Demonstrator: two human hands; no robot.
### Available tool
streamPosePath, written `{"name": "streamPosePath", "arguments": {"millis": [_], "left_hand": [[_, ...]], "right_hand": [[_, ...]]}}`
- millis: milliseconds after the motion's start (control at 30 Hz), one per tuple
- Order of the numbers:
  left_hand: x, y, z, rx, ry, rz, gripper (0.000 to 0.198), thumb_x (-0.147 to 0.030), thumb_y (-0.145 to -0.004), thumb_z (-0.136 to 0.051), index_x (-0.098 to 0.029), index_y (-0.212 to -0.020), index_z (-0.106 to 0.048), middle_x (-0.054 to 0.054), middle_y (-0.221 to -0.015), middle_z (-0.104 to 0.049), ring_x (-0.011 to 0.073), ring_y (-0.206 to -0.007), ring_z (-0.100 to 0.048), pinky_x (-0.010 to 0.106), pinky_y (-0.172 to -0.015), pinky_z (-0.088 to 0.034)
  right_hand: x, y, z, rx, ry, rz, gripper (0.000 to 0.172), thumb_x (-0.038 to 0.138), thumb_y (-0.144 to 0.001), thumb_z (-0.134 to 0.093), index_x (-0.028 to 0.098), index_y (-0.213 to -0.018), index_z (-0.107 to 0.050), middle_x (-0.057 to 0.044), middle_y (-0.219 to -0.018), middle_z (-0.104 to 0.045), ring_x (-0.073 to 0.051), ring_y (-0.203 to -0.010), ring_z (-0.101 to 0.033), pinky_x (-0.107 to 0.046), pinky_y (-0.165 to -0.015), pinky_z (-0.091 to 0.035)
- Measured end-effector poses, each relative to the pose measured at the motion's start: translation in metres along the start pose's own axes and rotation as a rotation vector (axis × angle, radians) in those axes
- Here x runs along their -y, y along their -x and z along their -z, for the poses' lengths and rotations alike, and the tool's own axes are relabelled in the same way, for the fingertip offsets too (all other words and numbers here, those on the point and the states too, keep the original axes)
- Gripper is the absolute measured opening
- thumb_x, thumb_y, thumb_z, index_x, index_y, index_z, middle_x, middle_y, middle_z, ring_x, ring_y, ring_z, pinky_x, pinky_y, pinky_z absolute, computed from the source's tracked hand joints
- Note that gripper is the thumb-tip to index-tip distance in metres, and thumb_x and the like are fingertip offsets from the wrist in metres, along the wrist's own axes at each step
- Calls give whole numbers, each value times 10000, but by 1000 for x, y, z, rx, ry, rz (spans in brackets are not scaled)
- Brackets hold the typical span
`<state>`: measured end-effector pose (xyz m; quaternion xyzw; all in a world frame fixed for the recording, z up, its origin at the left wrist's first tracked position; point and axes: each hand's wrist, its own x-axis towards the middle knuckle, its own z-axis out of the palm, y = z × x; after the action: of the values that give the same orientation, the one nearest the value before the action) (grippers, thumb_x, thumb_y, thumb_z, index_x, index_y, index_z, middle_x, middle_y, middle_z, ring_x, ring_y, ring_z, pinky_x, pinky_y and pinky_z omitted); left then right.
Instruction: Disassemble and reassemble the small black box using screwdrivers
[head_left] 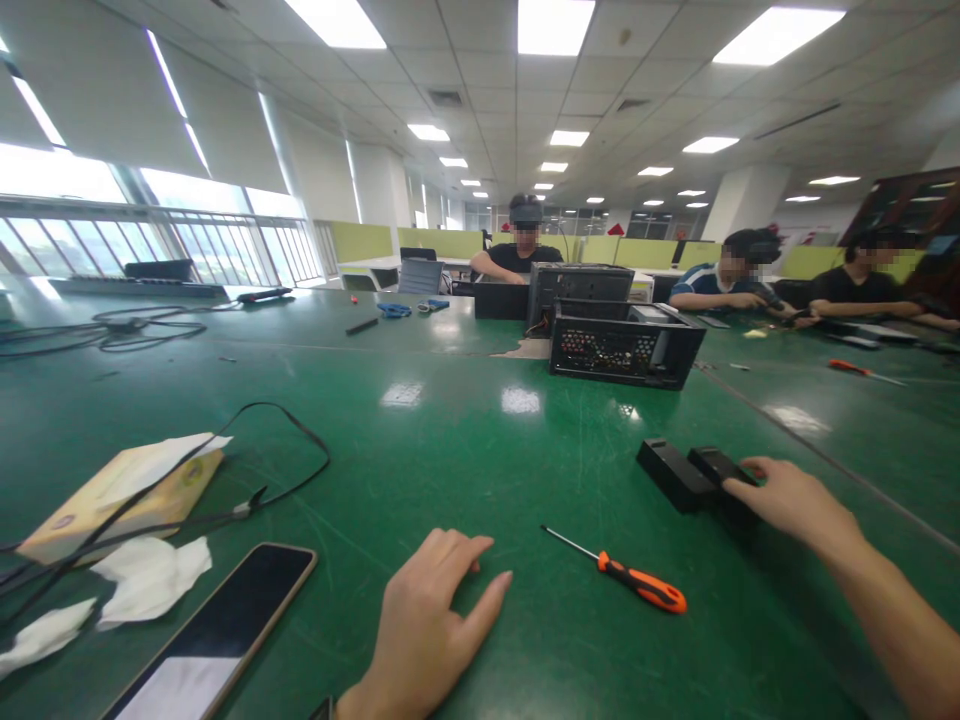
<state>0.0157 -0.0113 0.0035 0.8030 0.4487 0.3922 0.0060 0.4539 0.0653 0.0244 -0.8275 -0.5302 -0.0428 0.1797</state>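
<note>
My right hand [799,500] grips a black box-shaped part [721,468] at the right, its thumb and fingers on either side of the near end. Directly left of that part is a second black box-shaped part [673,472], close against it or nearly so. My left hand [435,615] is at the front middle with thumb and fingers apart, holding nothing. Between my hands lies a screwdriver [641,582] with an orange and black handle, its thin shaft pointing up and left.
A smartphone [225,620], crumpled tissues [154,580], a tissue pack [127,490] and black cables lie at left. Open computer cases [626,345] stand farther back. Scissors [394,310] and another screwdriver [862,372] lie beyond. Several people sit across the green table [420,440].
</note>
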Motion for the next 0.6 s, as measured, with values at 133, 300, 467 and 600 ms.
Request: {"name": "streamPosePath", "arguments": {"millis": [133,300,467,600], "left_hand": [[-2,1,-1,8,1,8,166,-317,-892,-594,-180,-965,-656,21,-722,-622,195,-673,-599,312,-611,-495],[-1,3,-2,15,17,21,242,-315,-874,-623,-185,-1078,-637,29,-795,-648,202,-731,-627,325,-664,-530],[-2,3,-2,20,30,22,641,-371,-790,-736,-185,-1343,-472,118,-1176,-618,271,-1017,-622,407,-853,-546],[-1,3,2,130,36,-12,778,-532,-697,-790,-173,-1323,-497,144,-1187,-620,326,-1051,-595,486,-878,-526]], "right_hand": [[-14,-2,0,103,-12,-77,531,556,-718,-615,117,-981,-757,-217,-854,-734,-393,-735,-685,-441,-585,-487],[27,18,36,34,-128,21,775,693,-796,-494,137,-1331,-571,-210,-1054,-715,-389,-905,-670,-448,-714,-503],[119,94,42,423,-439,701,501,481,-807,-639,214,-1231,-638,-85,-1190,-688,-295,-1066,-620,-414,-931,-470],[158,142,26,595,-349,826,530,369,-722,-743,235,-1227,-651,-84,-1186,-690,-299,-1078,-597,-458,-986,-420]]}}
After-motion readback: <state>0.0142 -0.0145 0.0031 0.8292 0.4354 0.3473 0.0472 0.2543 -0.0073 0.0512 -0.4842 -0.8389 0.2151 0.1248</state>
